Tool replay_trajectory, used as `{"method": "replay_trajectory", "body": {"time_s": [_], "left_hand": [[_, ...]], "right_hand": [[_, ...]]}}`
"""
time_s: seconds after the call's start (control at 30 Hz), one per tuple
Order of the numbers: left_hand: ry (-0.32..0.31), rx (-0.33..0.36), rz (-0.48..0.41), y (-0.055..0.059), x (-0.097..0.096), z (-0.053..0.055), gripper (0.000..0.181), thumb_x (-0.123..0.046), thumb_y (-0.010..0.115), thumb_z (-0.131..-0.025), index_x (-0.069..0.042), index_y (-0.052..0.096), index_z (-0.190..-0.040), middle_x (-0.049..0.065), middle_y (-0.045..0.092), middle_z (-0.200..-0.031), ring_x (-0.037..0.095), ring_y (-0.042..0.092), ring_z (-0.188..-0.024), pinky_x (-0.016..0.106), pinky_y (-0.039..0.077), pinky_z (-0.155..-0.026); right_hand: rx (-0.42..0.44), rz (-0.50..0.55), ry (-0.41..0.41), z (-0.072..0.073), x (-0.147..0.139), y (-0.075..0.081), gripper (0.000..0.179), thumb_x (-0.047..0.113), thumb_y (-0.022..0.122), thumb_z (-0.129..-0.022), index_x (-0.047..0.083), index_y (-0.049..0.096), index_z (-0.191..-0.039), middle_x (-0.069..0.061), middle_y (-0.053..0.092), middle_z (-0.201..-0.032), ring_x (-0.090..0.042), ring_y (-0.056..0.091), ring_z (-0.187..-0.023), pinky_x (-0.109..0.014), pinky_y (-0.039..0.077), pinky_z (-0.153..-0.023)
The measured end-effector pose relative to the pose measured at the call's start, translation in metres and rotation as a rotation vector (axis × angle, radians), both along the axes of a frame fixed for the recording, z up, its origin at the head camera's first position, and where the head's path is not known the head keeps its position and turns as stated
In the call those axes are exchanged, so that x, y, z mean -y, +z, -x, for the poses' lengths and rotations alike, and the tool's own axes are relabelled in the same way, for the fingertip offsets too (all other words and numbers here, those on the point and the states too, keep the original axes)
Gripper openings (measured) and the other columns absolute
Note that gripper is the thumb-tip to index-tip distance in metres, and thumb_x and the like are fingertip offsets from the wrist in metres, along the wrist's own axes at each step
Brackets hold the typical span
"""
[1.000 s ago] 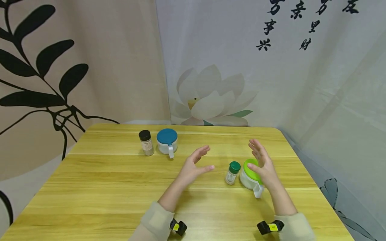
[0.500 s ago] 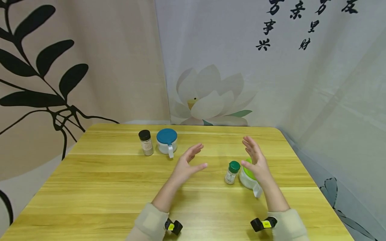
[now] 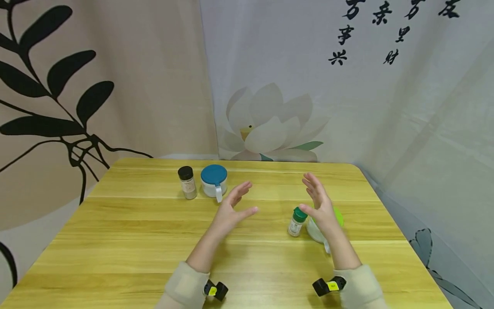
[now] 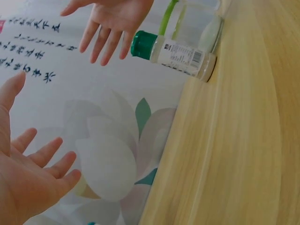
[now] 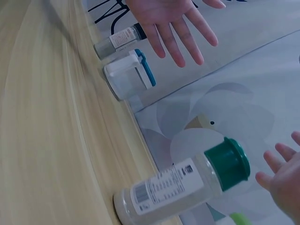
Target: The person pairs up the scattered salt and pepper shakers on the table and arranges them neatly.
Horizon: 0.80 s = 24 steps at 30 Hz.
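Note:
Both hands hover above the table with palms facing each other, fingers spread and nothing between them. My left hand (image 3: pixel 231 210) is over the middle of the table. My right hand (image 3: pixel 321 207) overlaps a clear jar with a lime-green lid (image 3: pixel 339 217), hiding part of it in the head view. Just left of that jar stands a small seasoning bottle with a dark green cap (image 3: pixel 295 227), upright, its label showing in the right wrist view. No object is held by either hand.
At the back left of the wooden table (image 3: pixel 127 257) stand a black-capped seasoning bottle (image 3: pixel 188 187) and a blue-lidded jar (image 3: pixel 213 175) with a white handle. Printed cloth (image 3: pixel 270 64) hangs behind the table. A small camera is strapped to each wrist.
Both hands have drifted left, still held apart. The right hand now covers more of the lime-lidded jar and reaches the green cap's edge in view. Jars and bottles have stayed put.

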<state>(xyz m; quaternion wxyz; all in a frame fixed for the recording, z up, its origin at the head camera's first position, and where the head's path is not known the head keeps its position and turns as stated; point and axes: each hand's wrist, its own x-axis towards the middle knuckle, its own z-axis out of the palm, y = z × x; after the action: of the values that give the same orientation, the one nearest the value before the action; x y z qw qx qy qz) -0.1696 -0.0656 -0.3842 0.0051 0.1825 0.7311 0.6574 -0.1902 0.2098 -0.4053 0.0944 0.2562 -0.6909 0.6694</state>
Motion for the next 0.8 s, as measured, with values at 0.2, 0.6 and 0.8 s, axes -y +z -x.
{"method": "replay_trajectory", "body": {"time_s": [0.2,0.6,0.8], "left_hand": [[0.024,-0.013,-0.013,0.002,0.008,-0.001,0.068,-0.008,0.071,-0.087,-0.005,0.038,-0.145,0.012,0.042,-0.146,0.027,0.035,-0.135,0.044,0.023,-0.111],[0.100,-0.047,-0.012,-0.009,0.025,0.013,0.071,-0.009,0.073,-0.086,-0.010,0.037,-0.146,0.011,0.042,-0.146,0.024,0.034,-0.136,0.044,0.022,-0.111],[0.145,-0.090,-0.019,-0.020,0.032,0.022,0.070,-0.014,0.075,-0.085,-0.018,0.039,-0.145,0.004,0.044,-0.144,0.019,0.034,-0.135,0.044,0.023,-0.111]], "right_hand": [[0.005,0.010,0.005,0.001,0.008,-0.002,0.084,0.016,0.072,-0.085,0.005,0.021,-0.151,-0.013,0.024,-0.153,-0.035,0.020,-0.140,-0.049,0.009,-0.113],[-0.008,0.011,0.039,0.008,0.028,0.008,0.085,0.016,0.071,-0.087,0.000,0.017,-0.150,-0.010,0.022,-0.154,-0.033,0.019,-0.140,-0.048,0.008,-0.113],[-0.015,0.006,0.058,0.011,0.037,0.008,0.086,0.021,0.072,-0.086,0.004,0.019,-0.151,-0.012,0.020,-0.154,-0.033,0.018,-0.140,-0.049,0.008,-0.113]]}}
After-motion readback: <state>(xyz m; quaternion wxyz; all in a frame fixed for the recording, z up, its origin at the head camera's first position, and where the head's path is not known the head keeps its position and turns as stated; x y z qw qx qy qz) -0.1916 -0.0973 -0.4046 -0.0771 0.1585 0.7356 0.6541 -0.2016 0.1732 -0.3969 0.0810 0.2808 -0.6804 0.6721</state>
